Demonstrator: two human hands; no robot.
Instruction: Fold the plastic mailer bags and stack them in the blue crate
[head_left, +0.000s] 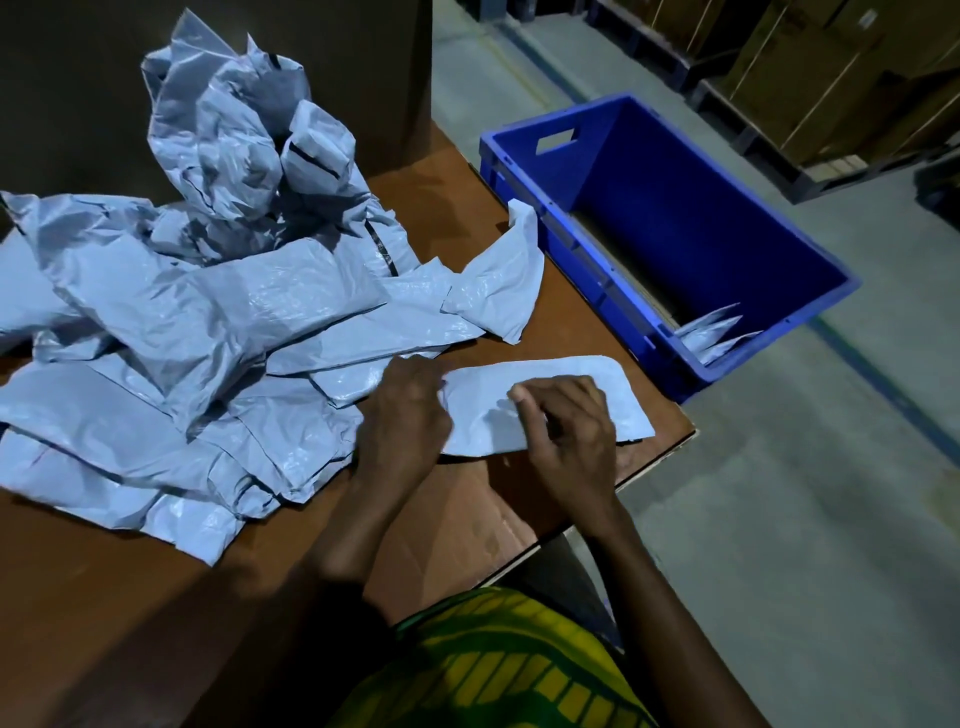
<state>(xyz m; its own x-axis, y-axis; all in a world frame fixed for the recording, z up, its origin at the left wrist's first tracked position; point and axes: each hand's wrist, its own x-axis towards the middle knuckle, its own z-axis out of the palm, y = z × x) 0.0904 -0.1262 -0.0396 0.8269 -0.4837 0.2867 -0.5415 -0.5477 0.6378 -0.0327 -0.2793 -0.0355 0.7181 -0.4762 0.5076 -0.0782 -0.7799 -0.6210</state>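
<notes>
Setting: dim warehouse, concrete floor, cardboard boxes (831, 78) at the back; brown table (467, 514) in front of the person.
Left hand (402, 415): fingers curled down over the left end of the folded mailer (618, 384), gripping it against the table.
Right hand (566, 436): fingers curled, thumb forward, pinching a raised crease near the middle of the same mailer.
Folded mailer: long flat strip at the table's right corner, right end near the edge, apart from the crate. Judged partway through folding.
Pile (208, 322): crumpled unfolded mailers heaped to the left, the nearest sheets touching the left hand.
Stray mailer (498, 280): lies between pile and crate, its tip raised toward the crate rim.
Blue crate (701, 208): just beside the table's right side, lower than the top. A few folded bags (711, 332) stand at its near end; most of the crate is unfilled.
Risk, spring-back: the plastic looks slick and springy, so easing either grip before the crease is pressed flat would likely let the fold open.
Risk, snagging: the left hand sits against the pile, so lifting could drag loose sheets along.
Risk, edge: the strip lies close to the corner, and a push rightward could slide it to the floor.
Risk, stacking: dropping it rather than placing it may leave it tipped against the standing bags.
</notes>
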